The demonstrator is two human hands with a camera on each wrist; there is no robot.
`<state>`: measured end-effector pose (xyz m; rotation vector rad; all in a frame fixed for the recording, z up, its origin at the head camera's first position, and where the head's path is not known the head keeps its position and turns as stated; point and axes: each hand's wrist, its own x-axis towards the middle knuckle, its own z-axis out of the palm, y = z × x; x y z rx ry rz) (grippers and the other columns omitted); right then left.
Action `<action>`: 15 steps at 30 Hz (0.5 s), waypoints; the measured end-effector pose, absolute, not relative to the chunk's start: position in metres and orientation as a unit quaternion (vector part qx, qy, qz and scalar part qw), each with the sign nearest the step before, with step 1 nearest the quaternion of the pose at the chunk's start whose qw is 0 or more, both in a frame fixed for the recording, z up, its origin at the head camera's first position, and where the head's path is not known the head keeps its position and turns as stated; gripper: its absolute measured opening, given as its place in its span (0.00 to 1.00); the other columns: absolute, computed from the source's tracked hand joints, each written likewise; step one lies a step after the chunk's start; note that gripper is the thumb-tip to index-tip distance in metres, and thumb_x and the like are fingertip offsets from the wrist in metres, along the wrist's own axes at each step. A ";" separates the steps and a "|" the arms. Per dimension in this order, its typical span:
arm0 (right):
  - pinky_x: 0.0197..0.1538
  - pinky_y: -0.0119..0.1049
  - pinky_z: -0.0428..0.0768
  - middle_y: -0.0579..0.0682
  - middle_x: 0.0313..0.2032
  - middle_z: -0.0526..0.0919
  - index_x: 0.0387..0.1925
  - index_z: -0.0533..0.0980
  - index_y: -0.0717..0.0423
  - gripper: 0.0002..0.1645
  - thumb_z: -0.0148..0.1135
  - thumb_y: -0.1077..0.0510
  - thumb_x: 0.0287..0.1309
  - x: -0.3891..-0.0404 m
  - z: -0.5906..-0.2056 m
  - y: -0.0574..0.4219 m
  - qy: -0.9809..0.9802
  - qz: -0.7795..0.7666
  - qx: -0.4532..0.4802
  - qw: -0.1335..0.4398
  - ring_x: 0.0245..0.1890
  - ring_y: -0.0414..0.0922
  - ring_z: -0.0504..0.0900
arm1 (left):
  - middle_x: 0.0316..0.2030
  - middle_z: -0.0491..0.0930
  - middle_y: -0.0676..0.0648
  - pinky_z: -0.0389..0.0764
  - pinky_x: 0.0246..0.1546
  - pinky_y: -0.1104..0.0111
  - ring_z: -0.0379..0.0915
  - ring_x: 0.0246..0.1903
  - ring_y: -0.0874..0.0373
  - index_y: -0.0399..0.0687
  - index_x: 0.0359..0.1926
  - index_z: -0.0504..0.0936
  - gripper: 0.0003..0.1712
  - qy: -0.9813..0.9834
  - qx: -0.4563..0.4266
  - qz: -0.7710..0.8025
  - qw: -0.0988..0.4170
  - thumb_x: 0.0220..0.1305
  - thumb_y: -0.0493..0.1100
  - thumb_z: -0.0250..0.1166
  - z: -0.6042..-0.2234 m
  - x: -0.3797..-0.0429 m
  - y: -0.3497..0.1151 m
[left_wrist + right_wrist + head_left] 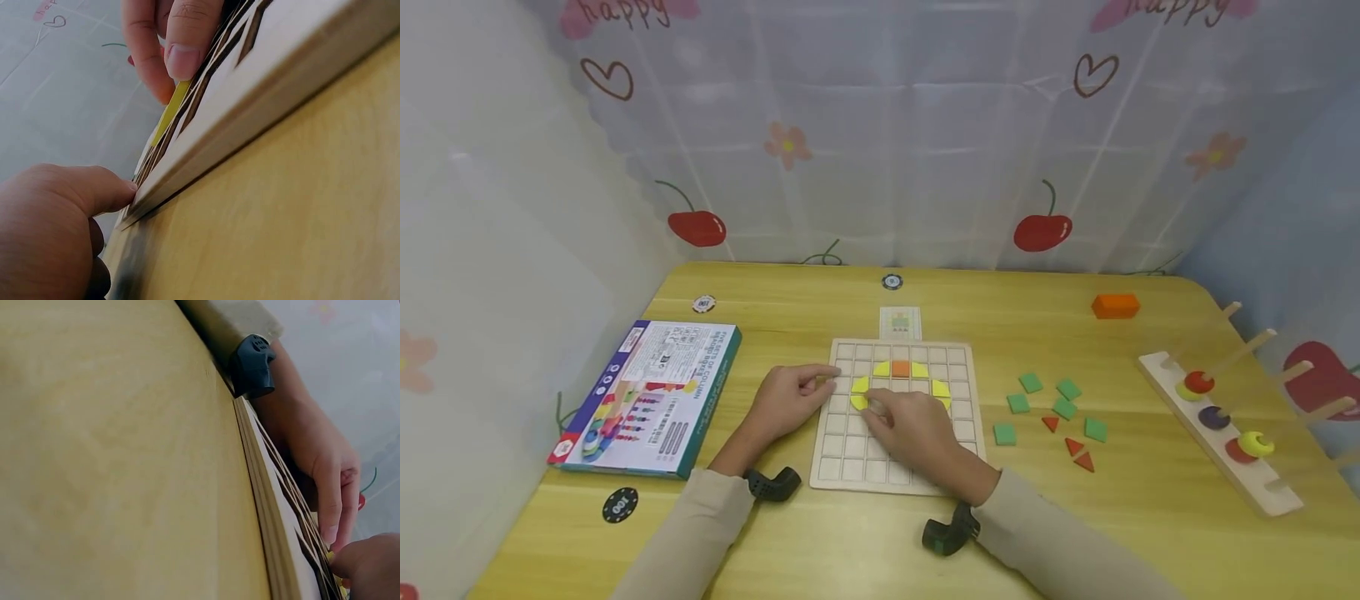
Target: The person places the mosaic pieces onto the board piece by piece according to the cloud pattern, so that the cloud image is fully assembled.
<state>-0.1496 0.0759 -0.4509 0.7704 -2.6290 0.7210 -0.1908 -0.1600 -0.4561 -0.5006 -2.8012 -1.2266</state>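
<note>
A square wooden grid board (pixel 831 446) lies in the middle of the table. My right hand (pixel 913 429) reaches over it, thumb and fingers pinching a yellow tile (pixel 858 403) at the left part of the grid. The left wrist view shows this tile as a thin yellow strip (pixel 170 115) under the fingertips. At the board's left edge my left hand (pixel 790 396) rests with thumb and index finger touching the rim. An orange square (pixel 900 368) sits in an upper cell between yellow pieces (pixel 919 370). More yellow pieces (pixel 940 388) lie on the right; the right hand partly covers that side.
A small pattern card (pixel 900 322) lies behind the board. Green squares (pixel 1031 382) and red triangles (pixel 1074 447) are scattered to the right. Farther right stands a peg rack (pixel 1217 433) with beads. An orange block (pixel 1115 306) is at the back, a box (pixel 647 396) at left.
</note>
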 end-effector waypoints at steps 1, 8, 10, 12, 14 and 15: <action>0.16 0.26 0.61 0.32 0.12 0.65 0.49 0.86 0.49 0.14 0.67 0.51 0.65 -0.150 -0.451 0.076 -0.917 0.255 0.267 0.153 0.12 0.29 0.60 | 0.11 0.60 0.58 0.59 0.20 0.70 0.52 0.13 0.65 0.54 0.50 0.90 0.11 -0.904 -0.162 -0.395 0.021 0.70 0.46 0.68 -0.456 -0.191 -0.160; 0.18 0.27 0.64 0.33 0.14 0.67 0.47 0.86 0.48 0.15 0.71 0.46 0.63 -0.152 -0.451 0.074 -0.922 0.252 0.250 0.150 0.14 0.30 0.63 | 0.12 0.60 0.57 0.60 0.20 0.69 0.52 0.13 0.64 0.54 0.51 0.90 0.12 -0.899 -0.161 -0.408 0.016 0.69 0.45 0.68 -0.454 -0.190 -0.161; 0.18 0.27 0.65 0.33 0.14 0.68 0.47 0.86 0.48 0.16 0.71 0.46 0.62 -0.151 -0.451 0.074 -0.923 0.254 0.249 0.148 0.14 0.30 0.63 | 0.12 0.60 0.58 0.61 0.20 0.70 0.52 0.13 0.64 0.55 0.51 0.90 0.12 -0.899 -0.157 -0.408 0.012 0.69 0.45 0.68 -0.455 -0.190 -0.162; 0.18 0.26 0.64 0.32 0.14 0.67 0.47 0.86 0.48 0.15 0.71 0.46 0.62 -0.151 -0.452 0.074 -0.923 0.255 0.247 0.146 0.14 0.30 0.63 | 0.12 0.60 0.58 0.61 0.21 0.69 0.52 0.14 0.64 0.56 0.51 0.90 0.11 -0.900 -0.157 -0.406 0.011 0.69 0.46 0.68 -0.457 -0.190 -0.162; 0.17 0.26 0.62 0.32 0.13 0.66 0.47 0.86 0.47 0.15 0.70 0.47 0.62 -0.151 -0.453 0.074 -0.922 0.259 0.246 0.146 0.13 0.29 0.61 | 0.12 0.59 0.58 0.61 0.21 0.69 0.52 0.14 0.65 0.56 0.51 0.90 0.12 -0.900 -0.157 -0.405 0.012 0.69 0.46 0.68 -0.458 -0.191 -0.162; 0.17 0.26 0.61 0.32 0.13 0.65 0.47 0.86 0.47 0.14 0.70 0.47 0.63 -0.151 -0.453 0.074 -0.921 0.262 0.246 0.147 0.13 0.29 0.60 | 0.12 0.59 0.58 0.61 0.21 0.69 0.52 0.14 0.65 0.55 0.51 0.90 0.12 -0.901 -0.157 -0.405 0.013 0.69 0.46 0.68 -0.458 -0.191 -0.162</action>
